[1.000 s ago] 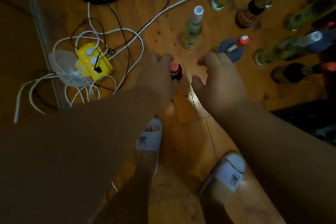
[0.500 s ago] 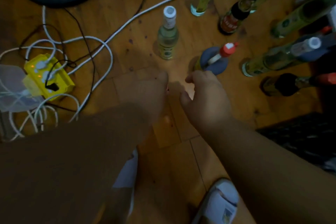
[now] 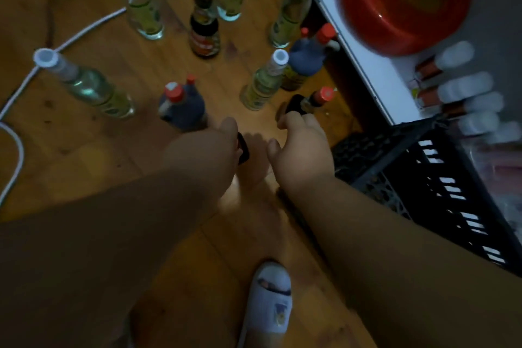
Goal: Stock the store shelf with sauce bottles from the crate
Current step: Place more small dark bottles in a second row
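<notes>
My view has swung right: the white shelf (image 3: 364, 65) and black slatted plastic crate (image 3: 440, 178) now show.
My left hand (image 3: 209, 147) grips a small dark bottle (image 3: 243, 148); my right hand (image 3: 302, 141) hangs half-open, empty.

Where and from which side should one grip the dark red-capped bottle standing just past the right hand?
Grip the dark red-capped bottle around its dark body below the neck, coming from the near side, where the right hand is. It stands upright, the yellowish bottle crowds its left, and the white shelf its right.
</notes>
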